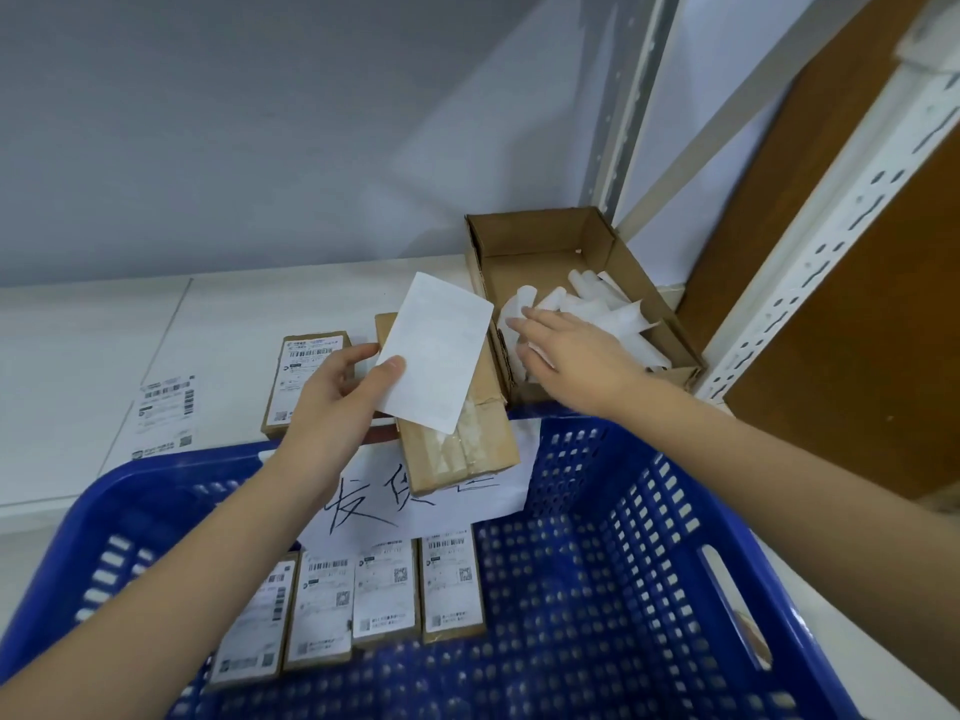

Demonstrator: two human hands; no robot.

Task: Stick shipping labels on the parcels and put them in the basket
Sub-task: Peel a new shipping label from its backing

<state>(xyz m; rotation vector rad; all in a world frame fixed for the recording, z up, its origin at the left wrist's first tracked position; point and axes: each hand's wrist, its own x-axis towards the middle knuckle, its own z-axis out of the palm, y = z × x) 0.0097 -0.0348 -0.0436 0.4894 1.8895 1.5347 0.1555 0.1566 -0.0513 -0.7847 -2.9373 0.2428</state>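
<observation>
My left hand [343,392] pinches a white label sheet [436,350] by its lower left corner, blank side toward me, above a brown cardboard parcel [462,439] leaning on the far rim of the blue basket [649,537]. My right hand [566,356] reaches over the open cardboard box [545,241], fingers straight, touching the white backing papers [613,314] piled inside. A labelled parcel [304,381] lies on the table behind my left hand. Several labelled parcels [384,589] lie in a row in the basket.
A loose printed shipping label [166,415] lies on the white table at the left. A paper sign with handwriting [431,501] hangs on the basket's far wall. White metal shelf posts [810,272] and brown boards stand at the right.
</observation>
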